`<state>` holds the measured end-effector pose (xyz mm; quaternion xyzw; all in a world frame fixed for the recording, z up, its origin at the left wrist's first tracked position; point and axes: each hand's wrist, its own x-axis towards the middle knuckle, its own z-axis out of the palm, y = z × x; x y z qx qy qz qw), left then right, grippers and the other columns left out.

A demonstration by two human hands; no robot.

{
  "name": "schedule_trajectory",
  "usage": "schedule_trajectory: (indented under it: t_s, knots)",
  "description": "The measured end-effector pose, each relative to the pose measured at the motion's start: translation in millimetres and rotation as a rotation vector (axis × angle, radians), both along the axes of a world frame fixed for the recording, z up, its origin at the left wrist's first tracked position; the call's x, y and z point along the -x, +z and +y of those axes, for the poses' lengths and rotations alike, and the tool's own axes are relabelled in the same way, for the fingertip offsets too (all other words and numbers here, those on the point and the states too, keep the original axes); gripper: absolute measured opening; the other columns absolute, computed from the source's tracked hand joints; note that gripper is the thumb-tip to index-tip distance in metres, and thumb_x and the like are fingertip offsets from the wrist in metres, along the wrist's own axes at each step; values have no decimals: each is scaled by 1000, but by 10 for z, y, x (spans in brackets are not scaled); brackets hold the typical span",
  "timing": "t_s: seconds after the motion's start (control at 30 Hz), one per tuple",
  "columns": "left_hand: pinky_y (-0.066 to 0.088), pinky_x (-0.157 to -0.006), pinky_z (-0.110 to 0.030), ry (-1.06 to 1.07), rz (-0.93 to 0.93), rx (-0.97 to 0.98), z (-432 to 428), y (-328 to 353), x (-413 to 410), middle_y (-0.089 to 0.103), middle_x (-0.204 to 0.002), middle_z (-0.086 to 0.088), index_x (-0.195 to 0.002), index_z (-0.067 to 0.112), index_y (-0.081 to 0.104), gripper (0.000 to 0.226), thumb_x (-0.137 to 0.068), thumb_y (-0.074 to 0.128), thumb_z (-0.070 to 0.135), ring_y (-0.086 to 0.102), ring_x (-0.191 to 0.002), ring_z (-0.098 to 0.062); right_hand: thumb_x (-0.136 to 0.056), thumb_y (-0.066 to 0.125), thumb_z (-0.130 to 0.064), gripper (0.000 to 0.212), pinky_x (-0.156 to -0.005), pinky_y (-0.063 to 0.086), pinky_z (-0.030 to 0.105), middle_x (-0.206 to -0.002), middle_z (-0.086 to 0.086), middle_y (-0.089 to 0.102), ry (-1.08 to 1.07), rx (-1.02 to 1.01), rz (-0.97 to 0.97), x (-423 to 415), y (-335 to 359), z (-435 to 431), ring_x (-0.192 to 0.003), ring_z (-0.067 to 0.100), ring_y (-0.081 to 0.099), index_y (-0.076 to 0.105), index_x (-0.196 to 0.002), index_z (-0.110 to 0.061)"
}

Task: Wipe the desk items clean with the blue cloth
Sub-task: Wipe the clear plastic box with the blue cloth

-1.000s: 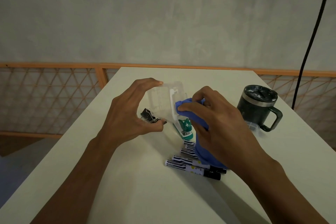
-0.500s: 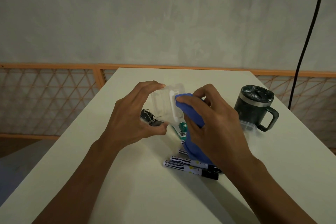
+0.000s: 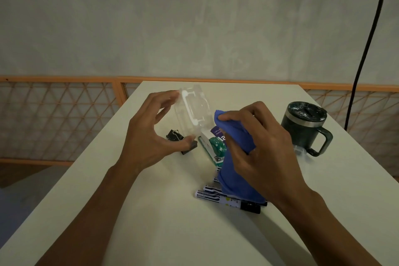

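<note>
Holding a clear plastic case [image 3: 194,112] up off the white desk [image 3: 151,222], your left hand [image 3: 149,136] clamps it between the index fingertip on its top edge and the thumb at its bottom corner. The case is tilted, well left of the dark green mug [image 3: 302,127], with its white clasp turned toward you.

Your right hand [image 3: 259,149] is between the case and the mug, with the fingers curled tight round the blue cloth [image 3: 235,157]. The thumb and index finger pinch the bunched top end of the cloth, which is just beside the case's right edge. You cannot tell from this view whether cloth and case touch. The rest of the cloth hangs down below your palm.

Left of the mug and under your right hand, a green stapler [image 3: 216,147] lies on the desk, with a white packet tucked close behind it. Further left of the mug, 2 black binder clips [image 3: 174,136] sit beneath your left hand. Nearer to you than the mug, several whiteboard markers [image 3: 218,197] lie side by side, partly covered by the hanging cloth. A small clear lid [image 3: 299,150] rests just beside the mug's base, on the side nearest you, close to its handle. The mug stands upright with its lid on.
</note>
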<state>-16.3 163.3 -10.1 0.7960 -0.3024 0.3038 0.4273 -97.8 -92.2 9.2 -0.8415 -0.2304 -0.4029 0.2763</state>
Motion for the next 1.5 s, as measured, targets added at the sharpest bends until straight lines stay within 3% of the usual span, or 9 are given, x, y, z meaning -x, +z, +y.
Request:
schedule_trajectory:
  t_s: [0.2, 0.47, 0.57, 0.8, 0.87, 1.03, 1.17, 1.3, 1.5]
  knots:
    - [51, -113, -28, -7, 74, 59, -10, -13, -7, 58, -145, 8, -149, 16, 56, 95, -66, 101, 32, 58, -136, -9, -94, 78, -13, 37, -75, 47, 28, -113, 5, 60, 13, -17, -9, -9, -37, 4, -88, 18, 58, 71, -130, -11]
    - [51, -114, -33, -5, 69, 57, -17, -1, -2, 59, -146, 1, -149, 11, 55, 98, -66, 103, 32, 58, -137, -12, -100, 59, -29, 43, -77, 52, 25, -117, 2, 59, 89, 73, 12, -8, -82, 61, -92, 14, 57, 64, -141, -20]
    - [52, -114, -36, -10, 56, 50, -33, 5, 17, 60, -145, -1, -148, 9, 56, 97, -66, 103, 28, 59, -137, -17, -101, 60, -28, 42, -73, 48, 20, -118, 1, 57, 73, 117, 25, -2, -75, 54, -89, 11, 55, 62, -143, -22]
    - [52, -113, -34, 35, -7, 29, -39, -1, 27, 61, -143, -4, -147, 7, 57, 98, -66, 103, 37, 60, -135, -18, -94, 77, -16, 45, -73, 41, 18, -113, 11, 62, -13, 145, 11, -10, -98, 99, -80, 16, 58, 69, -138, -8]
    - [54, -112, -33, 42, 13, 61, -49, 2, 37, 61, -143, -3, -146, 9, 58, 96, -65, 104, 33, 61, -133, -17, -99, 70, -22, 40, -71, 39, 16, -112, 8, 61, -9, 140, 13, -3, -84, 87, -79, 14, 55, 69, -138, -11]
    - [54, -106, -23, 28, 71, 103, -60, 26, 54, 64, -139, 3, -144, 13, 61, 91, -65, 100, 38, 63, -128, -11, -102, 64, -22, 38, -69, 47, 23, -111, 8, 60, 26, 50, -78, 13, -66, 79, -80, 18, 55, 70, -138, -11]
    - [58, -104, -30, 8, 100, 103, -92, 9, 62, 66, -134, 1, -142, 12, 63, 90, -65, 101, 37, 67, -124, -18, -102, 68, -19, 38, -66, 51, 33, -112, 9, 60, 18, 22, -92, 8, -63, 137, -80, 20, 55, 70, -139, -11]
    - [60, -102, -33, 17, 123, 100, -82, -10, 43, 67, -134, 3, -141, 14, 65, 88, -65, 98, 43, 67, -122, -15, -101, 69, -20, 39, -65, 50, 34, -112, 7, 59, 15, 32, -68, -9, -84, 119, -79, 20, 54, 70, -139, -12]
    - [59, -98, -22, 14, 140, 107, -104, -7, 59, 67, -132, 5, -141, 17, 65, 87, -66, 96, 48, 68, -120, -12, -102, 66, -21, 36, -68, 49, 31, -112, 5, 58, -1, -8, -51, -9, -76, 140, -81, 16, 53, 71, -137, -13]
